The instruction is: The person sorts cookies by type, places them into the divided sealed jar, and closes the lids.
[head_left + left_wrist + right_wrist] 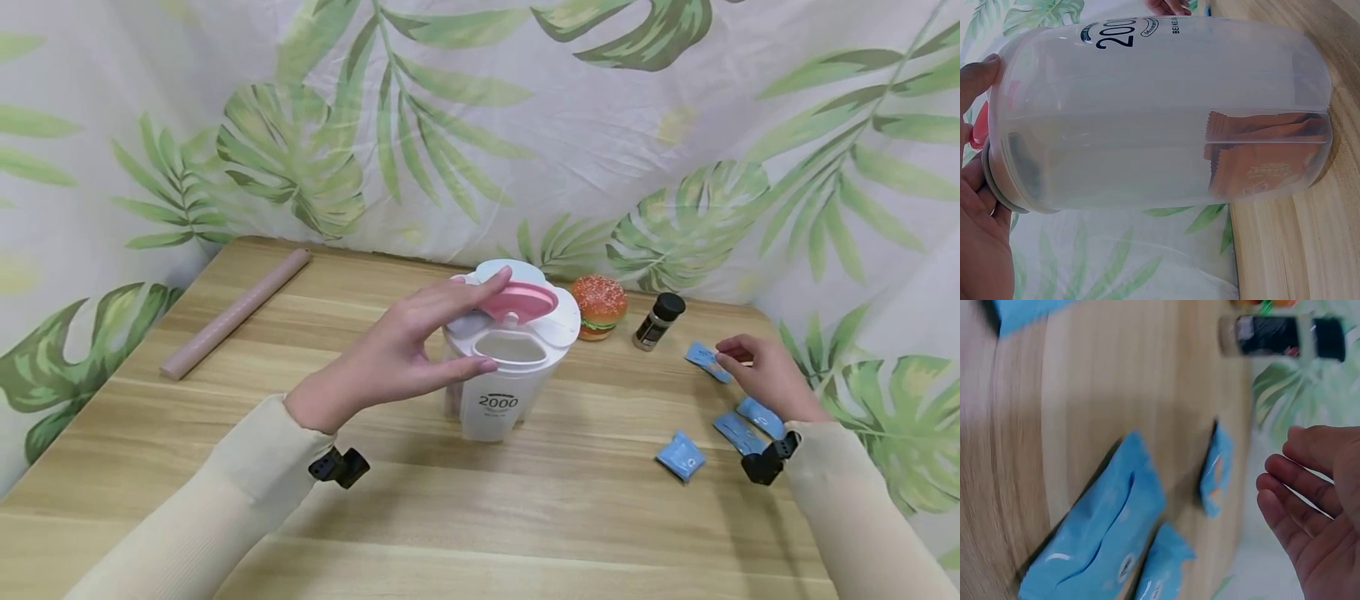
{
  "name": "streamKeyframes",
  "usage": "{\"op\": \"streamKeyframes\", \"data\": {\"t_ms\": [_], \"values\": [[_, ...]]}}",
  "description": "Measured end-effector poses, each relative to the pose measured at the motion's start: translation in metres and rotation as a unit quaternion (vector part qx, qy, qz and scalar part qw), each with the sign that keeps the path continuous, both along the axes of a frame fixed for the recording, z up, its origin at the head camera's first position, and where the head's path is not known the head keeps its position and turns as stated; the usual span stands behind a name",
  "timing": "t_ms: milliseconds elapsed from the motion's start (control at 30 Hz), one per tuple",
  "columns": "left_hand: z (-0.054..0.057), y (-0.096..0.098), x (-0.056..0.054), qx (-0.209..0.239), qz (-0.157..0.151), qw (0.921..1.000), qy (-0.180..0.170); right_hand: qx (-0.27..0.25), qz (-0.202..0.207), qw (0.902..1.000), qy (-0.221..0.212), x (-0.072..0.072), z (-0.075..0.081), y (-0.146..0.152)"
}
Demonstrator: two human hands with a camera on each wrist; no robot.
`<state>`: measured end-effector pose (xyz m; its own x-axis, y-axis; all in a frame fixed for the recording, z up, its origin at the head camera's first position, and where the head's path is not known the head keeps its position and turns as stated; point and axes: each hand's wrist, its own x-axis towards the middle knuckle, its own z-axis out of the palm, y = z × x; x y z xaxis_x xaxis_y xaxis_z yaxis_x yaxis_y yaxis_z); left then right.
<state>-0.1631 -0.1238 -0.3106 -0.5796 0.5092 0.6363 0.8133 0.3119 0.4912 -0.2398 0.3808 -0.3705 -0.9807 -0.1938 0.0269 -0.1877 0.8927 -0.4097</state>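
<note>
A clear container [487, 417] with a white lid and "2000" on its front stands upright on the table, the pink flap [528, 302] of its lid raised above an opening. My left hand [393, 346] holds the lid, thumb at the front rim and fingers reaching to the flap and the far side. Orange-brown packets [1266, 165] lie at the bottom of one compartment in the left wrist view. On the right, my right hand [772, 375] hovers with loosely bent fingers, fingertips right by a blue packet [705, 362]; nothing is between them in the right wrist view.
More blue packets [681, 457] lie near my right wrist. Behind the container are a toy burger [599, 307] and a black-capped seasoning bottle [660, 320]. A pink roll [236, 315] lies at the table's left. Leaf-printed cloth [450, 108] hangs along the back edge.
</note>
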Motion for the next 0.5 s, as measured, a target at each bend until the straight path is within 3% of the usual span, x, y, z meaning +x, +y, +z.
{"op": "streamKeyframes", "data": {"t_ms": [333,500], "values": [[0.002,0.001,0.001,-0.006,0.005,1.0,-0.004,0.059,0.004,0.9948,-0.083,-0.015,-0.011,0.014],[0.001,0.0,0.001,-0.005,0.005,0.9999,-0.01,0.068,0.013,0.9942,-0.082,-0.022,-0.019,0.014]]}}
